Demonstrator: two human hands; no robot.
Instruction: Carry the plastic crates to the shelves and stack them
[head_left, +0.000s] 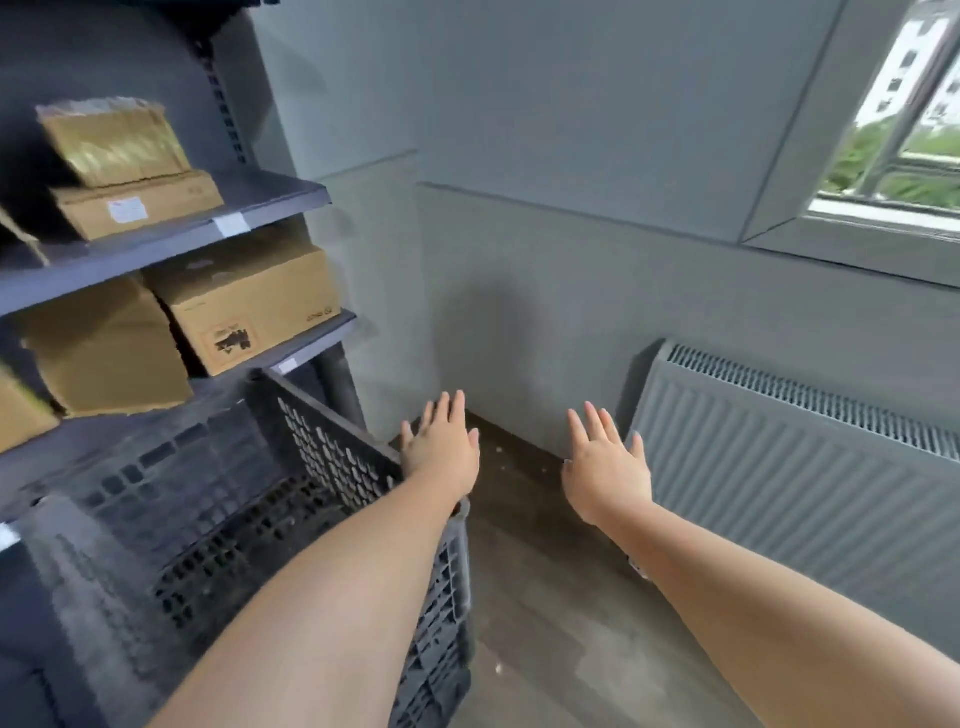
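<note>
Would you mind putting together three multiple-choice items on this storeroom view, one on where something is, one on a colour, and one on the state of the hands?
1. Where is the radiator?
A. Under the window, on the right wall
B. On the top shelf
C. Inside the crate

2. What colour is the plastic crate?
A. Bright red
B. Dark grey
C. White

3. How are the left hand and right hand?
A. Both clenched on a box
B. One holds a tool
C. Both open with fingers spread, holding nothing

Answers: 1 A, since the ribbed panel is mounted on the wall below the window. 2 B, since its perforated walls are dark grey beside the shelves of cardboard boxes. 3 C, since both palms face down with fingers apart and nothing shows in them.
</note>
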